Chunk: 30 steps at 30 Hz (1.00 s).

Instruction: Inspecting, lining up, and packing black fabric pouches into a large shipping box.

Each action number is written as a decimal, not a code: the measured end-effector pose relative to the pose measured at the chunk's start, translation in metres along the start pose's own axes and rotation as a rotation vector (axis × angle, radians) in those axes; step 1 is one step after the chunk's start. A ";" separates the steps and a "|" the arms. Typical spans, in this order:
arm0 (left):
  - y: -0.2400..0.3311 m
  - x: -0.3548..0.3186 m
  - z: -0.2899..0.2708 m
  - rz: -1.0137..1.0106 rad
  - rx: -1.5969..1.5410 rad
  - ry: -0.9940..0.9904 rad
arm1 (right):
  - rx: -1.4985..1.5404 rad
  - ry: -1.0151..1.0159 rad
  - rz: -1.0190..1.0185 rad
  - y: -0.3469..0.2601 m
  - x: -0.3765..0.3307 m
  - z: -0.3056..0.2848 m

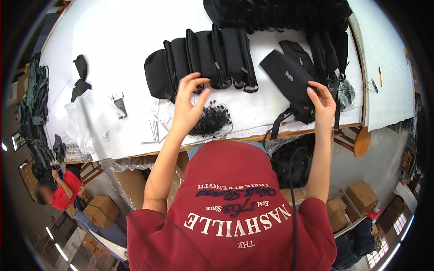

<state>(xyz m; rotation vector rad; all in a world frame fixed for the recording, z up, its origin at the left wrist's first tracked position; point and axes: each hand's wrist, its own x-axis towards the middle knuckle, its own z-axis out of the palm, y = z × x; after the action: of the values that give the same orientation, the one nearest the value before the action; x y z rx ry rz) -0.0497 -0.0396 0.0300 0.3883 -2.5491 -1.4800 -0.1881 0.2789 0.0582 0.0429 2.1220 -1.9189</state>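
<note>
My right hand [323, 101] pinches the right edge of a flat black fabric bag [281, 74] between thumb and fingers. The bag lies slanted on the white table, with small pale lettering on its face and a strap hanging toward the near edge. My left hand [189, 101] is raised with thumb and fingers apart, holding nothing. It hovers in front of a row of black bags [180, 56] that lean against one another. Just right of its wrist lies a heap of thin black cords with small tags [212, 120].
More black bags [275, 13] are piled at the back right. Clear plastic bags [92, 119] and white papers [156, 128] lie to the left. A pen [380, 77] rests far right. Under the table edge stands a wooden stool [360, 142]. Another person [68, 189] works at the far left.
</note>
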 end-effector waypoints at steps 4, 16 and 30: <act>-0.054 0.021 -0.021 -0.062 0.123 0.471 | 0.037 0.121 -0.307 0.055 0.034 0.041; -0.141 0.045 -0.054 -0.357 0.406 0.504 | -0.386 -0.079 0.007 0.104 0.072 0.076; 0.014 0.135 0.113 0.650 0.400 -0.234 | -0.558 -0.116 0.030 0.112 0.075 0.086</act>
<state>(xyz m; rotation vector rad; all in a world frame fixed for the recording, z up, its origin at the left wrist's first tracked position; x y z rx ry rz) -0.2108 0.0187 -0.0115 -0.5588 -2.7439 -0.8185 -0.2210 0.1951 -0.0741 -0.1439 2.4710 -1.2194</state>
